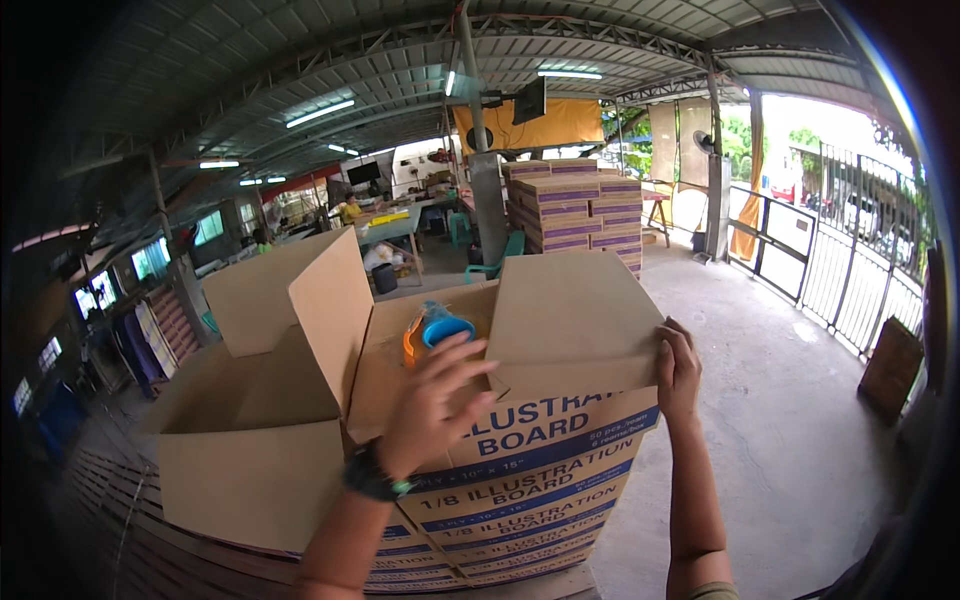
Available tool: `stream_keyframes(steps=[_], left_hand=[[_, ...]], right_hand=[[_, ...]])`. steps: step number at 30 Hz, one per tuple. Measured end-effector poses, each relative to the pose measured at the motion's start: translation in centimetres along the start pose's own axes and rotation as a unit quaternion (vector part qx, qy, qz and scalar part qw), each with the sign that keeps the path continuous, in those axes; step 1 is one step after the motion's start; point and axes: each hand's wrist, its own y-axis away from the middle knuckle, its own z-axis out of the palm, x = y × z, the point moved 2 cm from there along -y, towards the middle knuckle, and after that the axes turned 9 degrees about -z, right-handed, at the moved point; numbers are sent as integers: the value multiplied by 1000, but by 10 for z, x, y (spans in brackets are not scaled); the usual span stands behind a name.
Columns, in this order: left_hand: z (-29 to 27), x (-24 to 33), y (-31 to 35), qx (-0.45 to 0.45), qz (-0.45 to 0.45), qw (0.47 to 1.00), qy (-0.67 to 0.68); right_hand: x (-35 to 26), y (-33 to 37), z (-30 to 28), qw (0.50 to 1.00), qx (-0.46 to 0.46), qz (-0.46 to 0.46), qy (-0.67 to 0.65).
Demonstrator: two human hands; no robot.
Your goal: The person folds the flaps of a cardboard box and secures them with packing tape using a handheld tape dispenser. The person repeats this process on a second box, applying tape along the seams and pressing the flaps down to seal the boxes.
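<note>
Brown cardboard forms the box (pixel 575 305) nearest the hands — its plain top at the right end of a stack of boxes (pixel 540 500) that bear blue print. The right hand (pixel 682 372) has its fingers curled about the box's near right corner, seemingly to steady that edge; with the palm side hidden, I cannot tell whether this grip pinches the cardboard. The left hand (pixel 430 405), a dark band (pixel 372 472) at its wrist, is spread and slightly blurred near the box's left edge, and looks to hold nothing.

Just beyond those fingers lie a blue ring (pixel 436 331) and an orange thing (pixel 409 346) — perhaps a tape dispenser, likely set there for easy reach. To the left stands an open box (pixel 250 470), its flaps raised or folded out, which would give free access to the inside.

Farther off, more boxes (pixel 565 215) are piled in level layers, probably for a steady heap, behind a post (pixel 488 205), while a bench (pixel 395 229) carries something yellow (pixel 389 218)
</note>
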Motion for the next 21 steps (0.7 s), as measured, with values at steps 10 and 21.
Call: stream_keyframes(steps=[10, 21], left_hand=[[105, -14, -24, 153, 5, 982, -107], [100, -70, -39, 72, -220, 970, 77]], right_hand=[[4, 1, 14, 996, 82, -31, -20], [21, 8, 23, 992, 103, -30, -62]])
